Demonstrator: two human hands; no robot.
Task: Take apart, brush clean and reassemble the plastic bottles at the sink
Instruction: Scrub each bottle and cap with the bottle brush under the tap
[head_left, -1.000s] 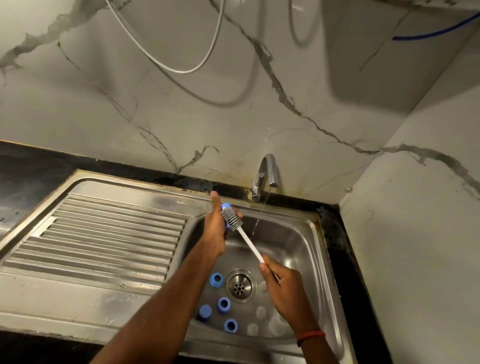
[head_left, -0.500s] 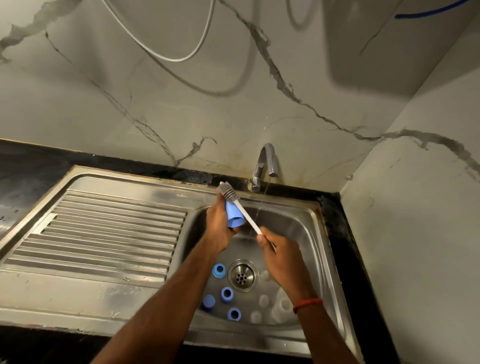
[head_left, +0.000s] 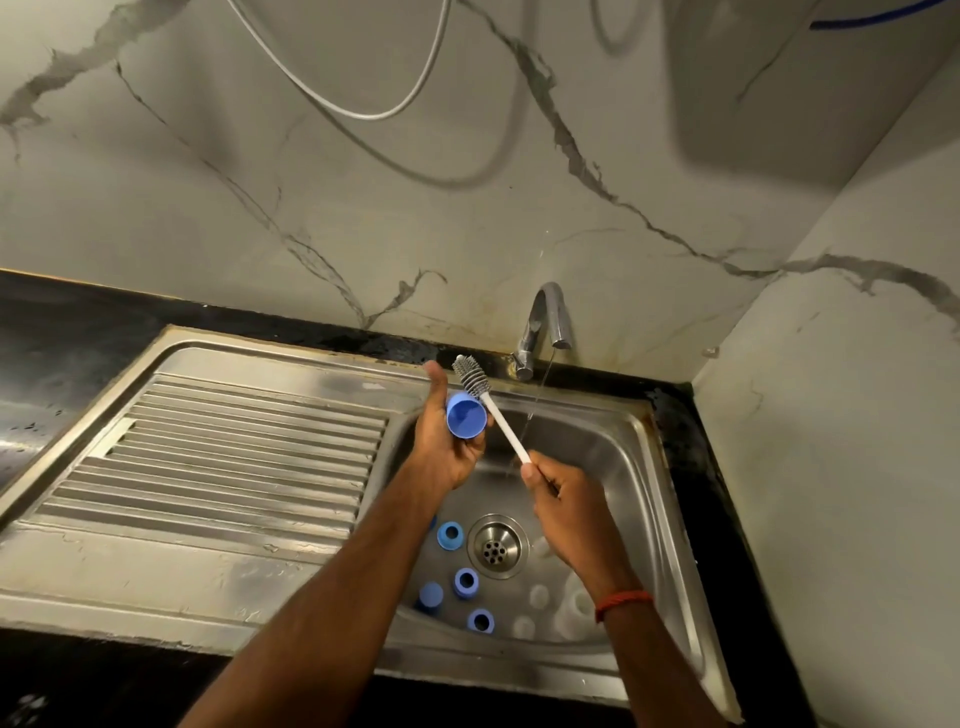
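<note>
Nearest the viewer, the steel sink (head_left: 519, 675), its basin holding loose bottle parts: four blue caps (head_left: 466, 582) left of the drain (head_left: 497, 545), several translucent white bottle pieces (head_left: 538, 595) to its right, partly hidden by the right forearm; a red band (head_left: 623, 603) circles that wrist. Above the basin, the hands held apart; the right hand (head_left: 566, 504) clamped round the lower end of the bottle brush (head_left: 498, 415), whose white handle slants up and leftward; the left hand (head_left: 447, 447) gripping one blue cap (head_left: 466, 415), open side toward the viewer, thumb raised. The grey bristle head lies just above and behind the cap's rim, outside it. Left, the ribbed drainboard (head_left: 234, 457); behind, the tap (head_left: 545, 322) running a thin stream (head_left: 540, 395); farthest, the veined wall (head_left: 311, 208) with a hanging hose (head_left: 363, 104).
</note>
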